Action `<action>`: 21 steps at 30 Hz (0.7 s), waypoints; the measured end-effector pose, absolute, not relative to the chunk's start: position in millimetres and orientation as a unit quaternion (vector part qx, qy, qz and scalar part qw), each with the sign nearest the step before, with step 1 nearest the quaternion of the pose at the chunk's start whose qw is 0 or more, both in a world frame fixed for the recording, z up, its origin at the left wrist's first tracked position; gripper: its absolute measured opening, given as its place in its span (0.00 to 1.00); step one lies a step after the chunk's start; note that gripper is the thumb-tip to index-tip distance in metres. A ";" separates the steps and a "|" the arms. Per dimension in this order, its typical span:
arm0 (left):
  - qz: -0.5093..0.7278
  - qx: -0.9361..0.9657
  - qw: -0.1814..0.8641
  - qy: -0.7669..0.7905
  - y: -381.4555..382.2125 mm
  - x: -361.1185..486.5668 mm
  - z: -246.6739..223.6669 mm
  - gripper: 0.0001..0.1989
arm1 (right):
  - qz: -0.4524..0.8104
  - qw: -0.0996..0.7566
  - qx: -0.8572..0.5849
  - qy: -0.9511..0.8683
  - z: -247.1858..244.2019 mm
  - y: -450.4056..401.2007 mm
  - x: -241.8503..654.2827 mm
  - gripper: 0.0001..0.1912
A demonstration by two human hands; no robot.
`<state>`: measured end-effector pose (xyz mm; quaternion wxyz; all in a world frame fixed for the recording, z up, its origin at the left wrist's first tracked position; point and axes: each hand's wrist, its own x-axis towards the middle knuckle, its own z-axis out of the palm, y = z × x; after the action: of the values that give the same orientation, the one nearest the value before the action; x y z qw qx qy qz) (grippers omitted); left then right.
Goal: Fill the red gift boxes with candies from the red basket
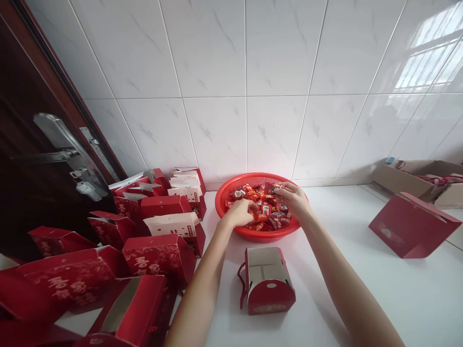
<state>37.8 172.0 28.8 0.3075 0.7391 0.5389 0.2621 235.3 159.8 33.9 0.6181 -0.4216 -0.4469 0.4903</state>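
Note:
A round red plastic basket stands against the tiled wall, with many small wrapped candies in red, orange and dark wrappers inside. My left hand reaches into its left side, fingers curled on a red-wrapped candy. Over the basket's right side, my right hand pinches a dark red wrapped candy between thumb and fingers. Between my forearms sits an open red gift box, pale inside, with a red cord handle hanging at its left. The box's inside shows no candies.
Several red gift boxes crowd the left of the white table, beside a dark door with a metal handle. At the right stand another red box and a cardboard carton holding red cords.

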 end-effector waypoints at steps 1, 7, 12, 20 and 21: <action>0.279 0.732 0.316 0.535 173.6 37.2 28.2 0.22 | 0.489 0.618 -0.422 -0.449 33.7 160.0 235.5 0.16; 0.484 0.634 0.385 0.465 181.0 33.1 26.6 0.21 | 0.491 0.588 -0.432 -0.476 35.8 157.7 236.9 0.17; 0.546 0.592 0.408 0.429 179.2 32.7 30.3 0.17 | 0.512 0.583 -0.412 -0.478 39.5 155.2 235.6 0.18; 0.594 0.516 0.306 0.536 182.3 32.6 25.2 0.17 | 0.506 0.577 -0.427 -0.478 37.2 157.2 236.0 0.17; 0.588 0.522 0.285 0.548 182.0 32.3 25.2 0.18 | 0.507 0.576 -0.430 -0.476 37.3 157.1 236.0 0.17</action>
<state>32.3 182.0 25.2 0.2847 0.5219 0.5482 0.5882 236.0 157.1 37.3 0.5763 -0.4298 -0.4757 0.5068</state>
